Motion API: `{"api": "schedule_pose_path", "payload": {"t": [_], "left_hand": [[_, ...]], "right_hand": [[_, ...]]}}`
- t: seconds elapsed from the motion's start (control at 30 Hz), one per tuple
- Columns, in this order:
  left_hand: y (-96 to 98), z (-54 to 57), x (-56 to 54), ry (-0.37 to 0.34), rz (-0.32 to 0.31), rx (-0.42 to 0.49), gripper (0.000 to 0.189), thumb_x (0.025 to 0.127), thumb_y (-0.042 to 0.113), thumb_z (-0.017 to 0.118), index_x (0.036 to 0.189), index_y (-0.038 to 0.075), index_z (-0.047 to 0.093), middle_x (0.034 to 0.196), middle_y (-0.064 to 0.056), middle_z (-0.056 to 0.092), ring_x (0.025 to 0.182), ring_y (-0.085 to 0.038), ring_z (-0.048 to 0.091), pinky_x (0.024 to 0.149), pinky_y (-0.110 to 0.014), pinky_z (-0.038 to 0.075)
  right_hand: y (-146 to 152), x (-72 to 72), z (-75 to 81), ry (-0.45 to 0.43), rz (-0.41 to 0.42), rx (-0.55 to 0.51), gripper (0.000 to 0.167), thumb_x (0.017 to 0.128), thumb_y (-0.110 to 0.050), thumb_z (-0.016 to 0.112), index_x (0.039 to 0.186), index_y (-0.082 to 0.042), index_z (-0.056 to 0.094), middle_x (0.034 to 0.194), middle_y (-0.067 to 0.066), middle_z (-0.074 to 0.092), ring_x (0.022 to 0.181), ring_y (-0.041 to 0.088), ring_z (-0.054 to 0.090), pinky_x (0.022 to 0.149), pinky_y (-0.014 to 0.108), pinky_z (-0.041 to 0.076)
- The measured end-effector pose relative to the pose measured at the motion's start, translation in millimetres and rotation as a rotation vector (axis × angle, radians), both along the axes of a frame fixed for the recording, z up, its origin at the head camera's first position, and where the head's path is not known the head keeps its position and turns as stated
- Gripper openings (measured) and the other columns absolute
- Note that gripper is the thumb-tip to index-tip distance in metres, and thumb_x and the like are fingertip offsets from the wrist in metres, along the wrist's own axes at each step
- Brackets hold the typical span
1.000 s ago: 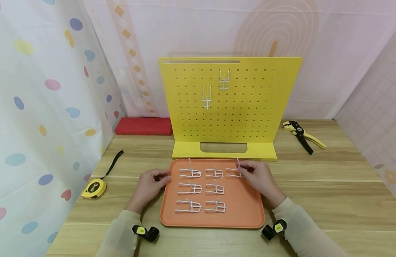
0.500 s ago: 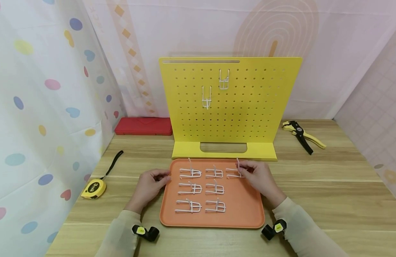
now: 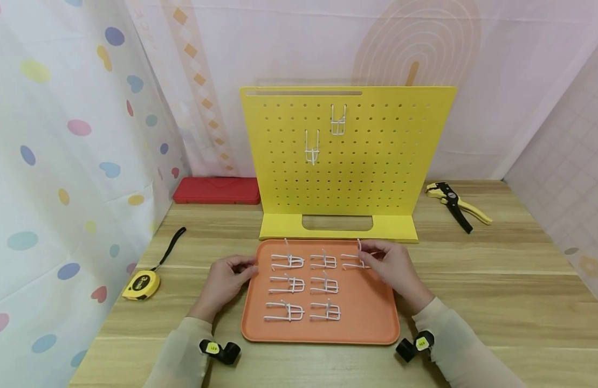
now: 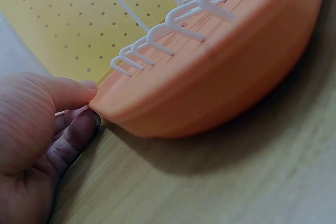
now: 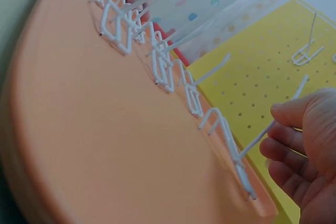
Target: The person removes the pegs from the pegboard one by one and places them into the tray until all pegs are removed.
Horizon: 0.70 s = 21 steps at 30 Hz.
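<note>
My left hand (image 3: 226,283) pinches the left rim of an orange tray (image 3: 364,323), thumb above and fingers below in the left wrist view. At the tray's upper right, my right hand (image 3: 393,269) holds the upright prong of a white wire pegboard hook (image 5: 228,135) between thumb and fingers. That hook's frame lies at the tray's far edge. Several similar hooks lie left of it in two columns, among them a front one (image 3: 328,311). Behind the tray stands a yellow pegboard (image 3: 366,161) bearing an upper hook (image 3: 338,122) and a lower hook (image 3: 312,152).
A red case (image 3: 216,191) lies on the wooden table (image 3: 497,280) left of the pegboard. To its right are yellow-black wire strippers (image 3: 453,199). A yellow tape measure (image 3: 142,284) with a black strap sits at the left. Patterned curtains hang behind and beside the table.
The right hand has shifted very slightly on the hook's prong. The left hand, tray and other hooks stay where they were.
</note>
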<state>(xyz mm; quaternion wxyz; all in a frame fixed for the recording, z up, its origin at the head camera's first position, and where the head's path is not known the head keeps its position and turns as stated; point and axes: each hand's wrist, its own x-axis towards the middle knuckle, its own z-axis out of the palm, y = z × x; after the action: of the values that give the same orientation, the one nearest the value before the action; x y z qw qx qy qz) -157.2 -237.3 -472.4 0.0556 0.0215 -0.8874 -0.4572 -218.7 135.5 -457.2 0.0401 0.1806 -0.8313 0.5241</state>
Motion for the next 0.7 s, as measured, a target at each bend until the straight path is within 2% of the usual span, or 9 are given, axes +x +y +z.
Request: {"api": "schedule_pose_path", "payload": {"t": [0.17,0.3,0.5,0.7], "left_hand": [[0.1,1.6,0.1,-0.001,-0.006,0.004,0.021,0.087,0.017,0.072,0.107,0.008,0.074,0.09,-0.003,0.07,0.081,-0.016,0.061,0.069,-0.025,0.05],[0.4,0.2,0.5,-0.001,-0.01,0.017,0.021,0.088,0.016,0.072,0.107,0.008,0.074,0.089,-0.002,0.07,0.081,-0.016,0.061,0.068,-0.025,0.05],[-0.8,-3.6,-0.1,-0.007,-0.006,0.024,0.021,0.087,0.016,0.072,0.107,0.009,0.074,0.089,-0.002,0.07,0.08,-0.016,0.061,0.068,-0.025,0.05],[-1.3,-2.7,-1.6,-0.005,0.004,0.017,0.021,0.087,0.016,0.072,0.107,0.008,0.074,0.089,-0.002,0.07,0.08,-0.015,0.061,0.068,-0.025,0.05]], "right_hand": [[3.1,1.3,12.3,0.013,-0.02,-0.007,0.024,0.087,-0.016,0.073,0.109,-0.006,0.073,0.097,0.004,0.071,0.083,0.016,0.064,0.072,0.027,0.052],[6.8,-0.6,31.8,0.065,-0.024,-0.017,0.024,0.089,-0.019,0.071,0.109,-0.006,0.073,0.098,0.005,0.071,0.086,0.016,0.065,0.075,0.026,0.052],[7.1,-18.7,72.4,0.181,-0.009,-0.009,0.021,0.09,-0.017,0.07,0.107,-0.005,0.073,0.097,0.006,0.072,0.083,0.013,0.065,0.074,0.023,0.051],[-1.2,-40.3,117.8,0.214,0.002,-0.049,0.024,0.09,-0.021,0.069,0.108,-0.005,0.072,0.099,0.008,0.071,0.083,0.015,0.065,0.07,0.022,0.051]]}}
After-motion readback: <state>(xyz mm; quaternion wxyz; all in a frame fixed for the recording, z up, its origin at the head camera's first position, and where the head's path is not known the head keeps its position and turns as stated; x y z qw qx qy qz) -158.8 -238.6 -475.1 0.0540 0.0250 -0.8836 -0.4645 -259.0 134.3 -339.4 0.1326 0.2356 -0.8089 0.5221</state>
